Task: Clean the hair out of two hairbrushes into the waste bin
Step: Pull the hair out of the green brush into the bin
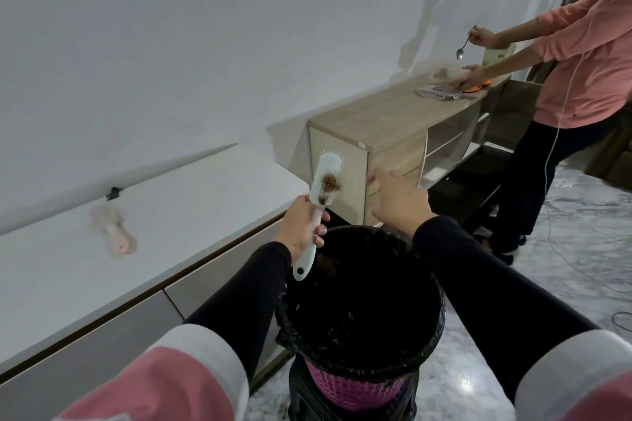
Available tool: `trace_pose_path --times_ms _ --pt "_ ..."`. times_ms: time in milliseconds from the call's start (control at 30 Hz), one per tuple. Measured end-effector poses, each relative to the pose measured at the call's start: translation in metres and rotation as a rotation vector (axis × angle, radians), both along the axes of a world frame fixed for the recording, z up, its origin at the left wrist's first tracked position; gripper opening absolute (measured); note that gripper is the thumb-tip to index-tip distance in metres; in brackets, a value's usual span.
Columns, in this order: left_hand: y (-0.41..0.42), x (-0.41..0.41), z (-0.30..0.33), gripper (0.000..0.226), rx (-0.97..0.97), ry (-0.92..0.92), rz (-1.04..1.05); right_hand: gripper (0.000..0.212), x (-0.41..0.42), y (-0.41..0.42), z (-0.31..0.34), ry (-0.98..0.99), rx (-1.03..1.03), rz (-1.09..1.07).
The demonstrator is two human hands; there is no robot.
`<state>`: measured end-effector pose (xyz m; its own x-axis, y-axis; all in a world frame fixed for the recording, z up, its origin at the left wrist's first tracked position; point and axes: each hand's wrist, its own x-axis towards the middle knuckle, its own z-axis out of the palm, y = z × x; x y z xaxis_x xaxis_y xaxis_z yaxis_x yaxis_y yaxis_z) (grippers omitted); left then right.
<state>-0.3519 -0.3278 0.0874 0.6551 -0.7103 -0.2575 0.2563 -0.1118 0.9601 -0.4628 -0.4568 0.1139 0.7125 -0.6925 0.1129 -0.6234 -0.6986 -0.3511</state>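
Brown hair (331, 185) sits matted in the lower bristles of a pale mint hairbrush (323, 185), which the left hand (302, 227) grips by the neck of its handle, head tilted upward and bristles facing right. The brush is held just above the far rim of the waste bin (362, 328), a pink woven basket lined with a black bag, which stands directly below both forearms. The right hand (396, 200) hovers just to the right of the brush head, fingers loosely spread and holding nothing; it is blurred, so its exact pose is hard to read. A tuft that looks like hair lies inside the bin below the left hand, near the brush's handle end.

The step in hand appears to be plucking the hair from this first brush. The next move likely calls for the right fingers to pinch the clump at its base, peel it clear of the bristles, and let it drop into the bag underneath.

Well to the left of the left hand, a second, pinkish brush (114, 232) lies on the white cabinet top (205, 202), apparently waiting. Far to the right, another person (581, 61) holding a spoon works at a wooden shelf unit (393, 120).
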Motion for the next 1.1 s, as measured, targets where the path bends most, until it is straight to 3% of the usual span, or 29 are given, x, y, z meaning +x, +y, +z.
trace_pose_path --times_ms 67,133,167,267,400,500,667,767,833,900,1000,1033,1100 --pt "0.001 -0.001 -0.001 0.020 -0.021 0.005 -0.025 0.047 0.006 -0.003 0.003 -0.261 0.144 -0.002" --pt "0.001 -0.002 -0.001 0.028 -0.033 0.006 -0.039 0.023 0.013 -0.004 0.006 -0.399 0.253 -0.014" --pt "0.001 -0.004 -0.001 0.030 -0.036 0.003 -0.041 0.009 0.015 -0.004 0.008 -0.366 0.283 -0.024" --pt "0.001 -0.007 0.000 0.036 -0.037 0.002 -0.049 0.037 0.017 0.005 0.009 -0.208 0.395 -0.028" --pt "0.000 -0.008 0.001 0.038 -0.043 -0.002 -0.055 0.019 0.018 0.010 0.003 -0.324 0.433 -0.064" --pt "0.002 -0.006 -0.001 0.037 -0.049 0.014 -0.041 0.016 0.015 0.013 0.015 -0.564 0.556 -0.057" --pt "0.002 -0.004 -0.007 0.043 -0.053 0.050 -0.026 0.020 0.017 0.012 0.032 -1.056 1.073 0.073" --pt "0.002 -0.003 -0.007 0.046 -0.048 0.037 -0.024 0.024 0.014 0.013 0.035 -1.168 1.266 0.026" --pt "0.002 -0.002 -0.006 0.045 -0.045 0.020 -0.022 0.023 0.014 0.013 0.030 -1.101 1.174 -0.031" --pt "0.002 -0.001 -0.005 0.042 -0.043 0.004 -0.018 0.020 0.014 0.012 0.020 -0.882 0.872 -0.032" --pt "0.002 0.000 -0.002 0.039 -0.041 -0.002 -0.011 0.017 0.004 0.001 -0.003 -0.237 0.222 0.019" --pt "0.003 0.001 0.000 0.037 -0.044 0.009 -0.006 0.020 -0.001 -0.003 -0.009 -0.032 0.115 0.023" --pt "0.004 0.004 0.000 0.038 -0.055 0.019 -0.009 0.023 -0.009 -0.005 -0.018 0.265 0.102 0.061"
